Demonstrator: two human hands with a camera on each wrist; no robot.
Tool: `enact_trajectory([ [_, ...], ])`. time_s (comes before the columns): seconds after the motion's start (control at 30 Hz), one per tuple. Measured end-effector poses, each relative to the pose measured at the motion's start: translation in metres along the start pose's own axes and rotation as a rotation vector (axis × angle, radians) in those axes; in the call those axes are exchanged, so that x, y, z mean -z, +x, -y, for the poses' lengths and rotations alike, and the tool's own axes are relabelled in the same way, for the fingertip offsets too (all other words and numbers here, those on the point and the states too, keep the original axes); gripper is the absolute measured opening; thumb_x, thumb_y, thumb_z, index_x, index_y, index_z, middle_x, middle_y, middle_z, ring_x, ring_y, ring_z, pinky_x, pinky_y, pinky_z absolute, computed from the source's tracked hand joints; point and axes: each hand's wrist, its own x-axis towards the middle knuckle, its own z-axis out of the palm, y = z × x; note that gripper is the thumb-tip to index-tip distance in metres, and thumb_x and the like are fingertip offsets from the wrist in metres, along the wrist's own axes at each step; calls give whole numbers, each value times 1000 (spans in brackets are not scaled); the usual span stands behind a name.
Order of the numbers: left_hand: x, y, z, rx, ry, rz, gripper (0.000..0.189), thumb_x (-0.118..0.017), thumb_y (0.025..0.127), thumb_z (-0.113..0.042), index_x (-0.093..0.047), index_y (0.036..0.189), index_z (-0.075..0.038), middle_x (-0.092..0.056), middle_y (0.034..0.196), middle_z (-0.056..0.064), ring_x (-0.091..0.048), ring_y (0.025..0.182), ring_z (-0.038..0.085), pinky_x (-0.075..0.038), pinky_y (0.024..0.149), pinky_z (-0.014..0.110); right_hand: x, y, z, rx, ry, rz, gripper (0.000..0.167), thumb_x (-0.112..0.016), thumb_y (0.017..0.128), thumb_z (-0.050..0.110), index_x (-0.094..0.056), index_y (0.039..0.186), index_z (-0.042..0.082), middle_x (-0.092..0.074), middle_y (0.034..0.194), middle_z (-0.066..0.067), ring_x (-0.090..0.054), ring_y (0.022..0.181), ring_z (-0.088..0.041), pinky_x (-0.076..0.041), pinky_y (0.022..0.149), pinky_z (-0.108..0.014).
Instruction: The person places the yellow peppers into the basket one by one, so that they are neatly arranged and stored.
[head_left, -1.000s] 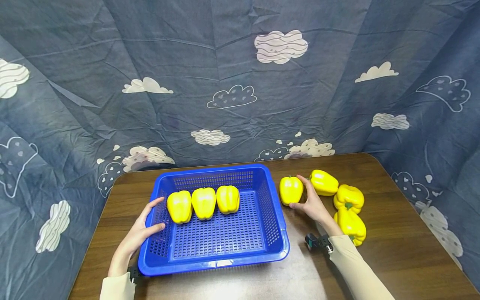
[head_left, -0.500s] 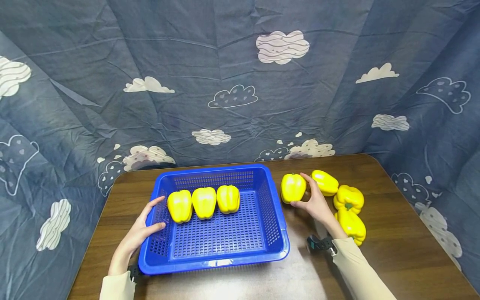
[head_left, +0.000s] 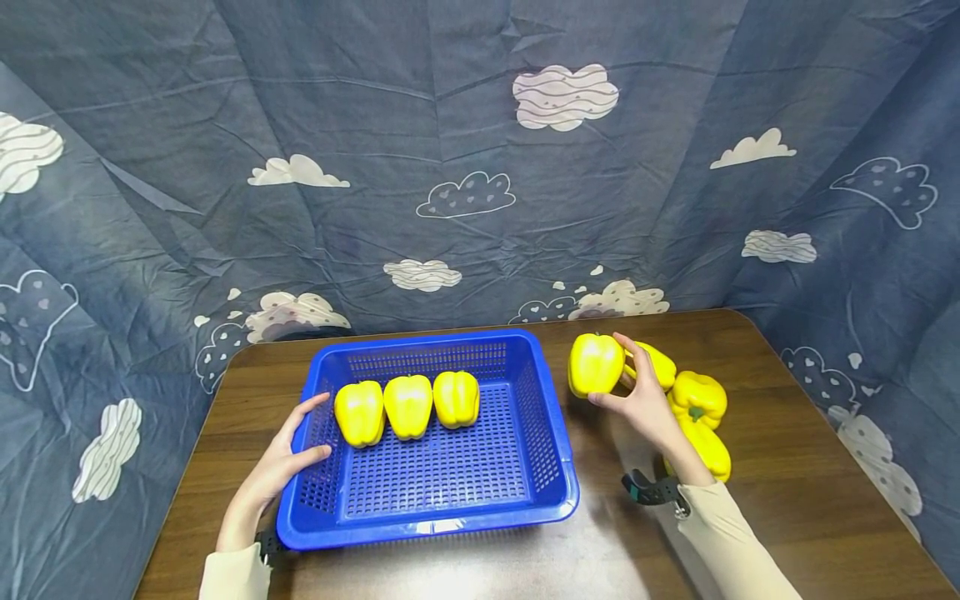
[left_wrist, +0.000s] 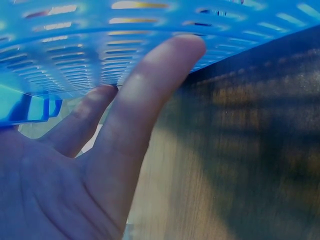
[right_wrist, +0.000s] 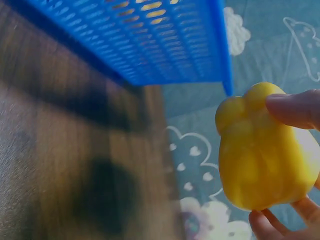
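Observation:
A yellow bell pepper point(head_left: 595, 365) is held in my right hand point(head_left: 647, 408), pinched between thumb and fingers to the right of the blue basket point(head_left: 360, 537). In the right wrist view this pepper point(right_wrist: 267, 150) hangs above the table, its shadow falling on the wood. My left hand point(head_left: 272, 468) grips the basket's left rim, thumb and a finger reaching over it. Seen from the left wrist, other fingers point(left_wrist: 145, 95) lie along the perforated outer wall point(left_wrist: 90, 50). Inside the basket, three yellow bell peppers point(head_left: 407, 407) sit in a row toward the back left.
Right of my right hand, more yellow bell peppers point(head_left: 699, 396) lie grouped on the brown wooden table point(head_left: 810, 467), partly hidden by that hand and arm. A dark blue curtain point(head_left: 465, 250) with cloud prints hangs behind the table.
My right hand has raised the bell pepper off the table and shifted it slightly right and away from me. The left hand, basket and peppers inside stay put.

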Motion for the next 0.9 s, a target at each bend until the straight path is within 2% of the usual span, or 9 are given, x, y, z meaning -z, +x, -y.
enact_trajectory([
  [0.23, 0, 0, 1, -3, -6, -3, 70, -58, 90, -2, -24, 149, -16, -16, 150, 24, -36, 122, 49, -47, 87, 49, 0, -2, 16, 13, 30, 10, 96, -80, 71, -4, -24, 148, 6, -22, 143, -23, -30, 130, -46, -31, 103, -54],
  [0.47, 0, -1, 1, 1, 0, -5, 70, -58, 90, -4, -24, 149, -17, -15, 151, 24, -35, 124, 50, -46, 90, 54, -3, -9, 37, 8, 49, 40, 96, -80, 72, -4, -22, 149, 5, -21, 142, -23, -30, 129, -43, -33, 103, -53],
  [0.73, -1, 0, 0, 7, -3, -5, 69, -58, 90, -3, -24, 149, -16, -15, 151, 24, -35, 124, 50, -46, 89, 53, -15, -16, 62, 33, 41, 80, 95, -81, 71, -1, -25, 147, 4, -27, 143, -20, -33, 129, -36, -37, 101, -46],
  [0.9, -1, 0, -1, 9, -6, -6, 69, -58, 90, -3, -24, 149, -16, -16, 151, 24, -36, 123, 49, -47, 89, 51, -24, -20, 77, 16, 71, 119, 95, -82, 71, 0, -25, 147, 3, -29, 141, -20, -42, 125, -38, -42, 96, -41],
])
